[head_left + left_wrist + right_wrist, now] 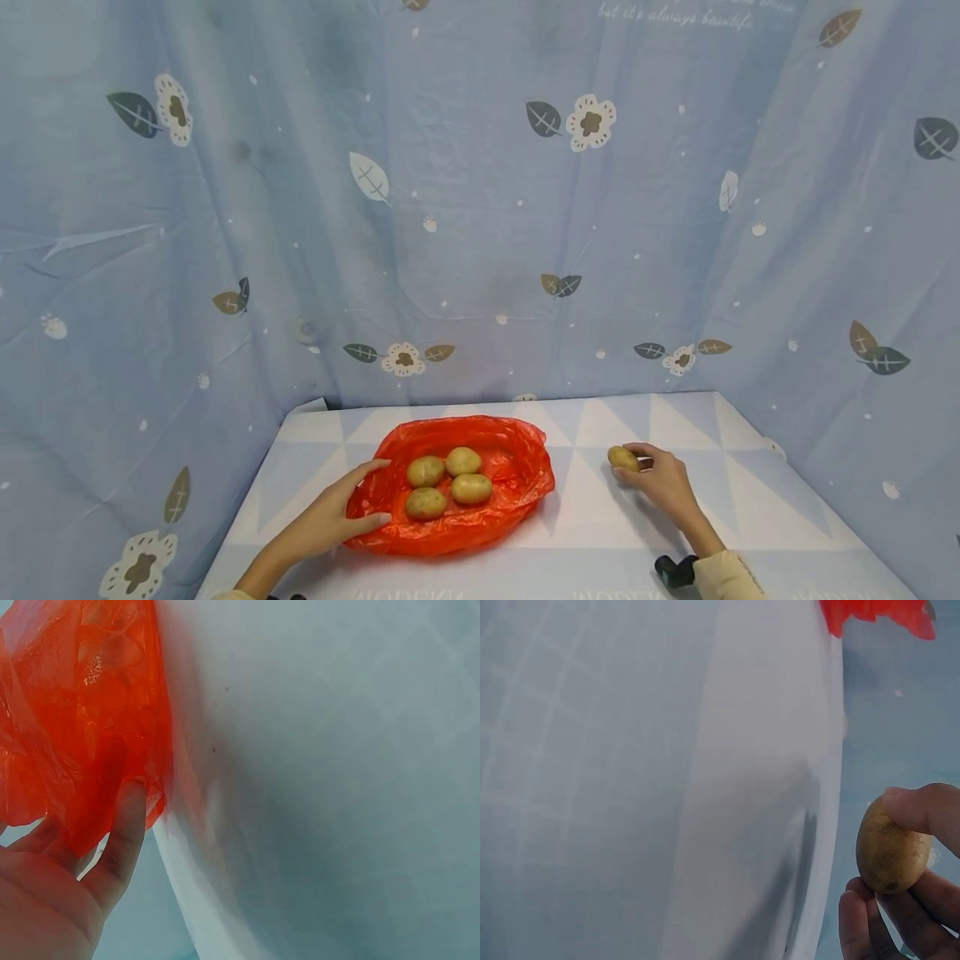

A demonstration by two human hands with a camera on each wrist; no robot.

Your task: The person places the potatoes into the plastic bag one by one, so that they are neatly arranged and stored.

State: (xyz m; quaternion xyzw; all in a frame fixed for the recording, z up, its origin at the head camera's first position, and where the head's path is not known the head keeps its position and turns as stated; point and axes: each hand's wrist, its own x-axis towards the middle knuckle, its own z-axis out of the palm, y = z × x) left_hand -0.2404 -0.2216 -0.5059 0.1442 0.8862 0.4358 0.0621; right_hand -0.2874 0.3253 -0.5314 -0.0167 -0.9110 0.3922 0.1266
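A red plastic bag [517, 517] sits on the table with its mouth spread wide, and several potatoes [471, 489] lie inside. My left hand [330, 517] holds the bag's left side, thumb toward the front and fingers toward the back. In the left wrist view the thumb [129, 825] presses against the red film, while the other fingers are partly hidden by it. To the right of the bag, my right hand [663, 483] pinches a single potato [622, 458] above the table. The right wrist view shows that potato [891, 851] between thumb and fingers.
The table [585, 525] has a pale cloth with triangle patterns. A blue curtain [480, 250] printed with leaves and flowers hangs behind it and along both sides. A black device [675, 572] is at my right wrist.
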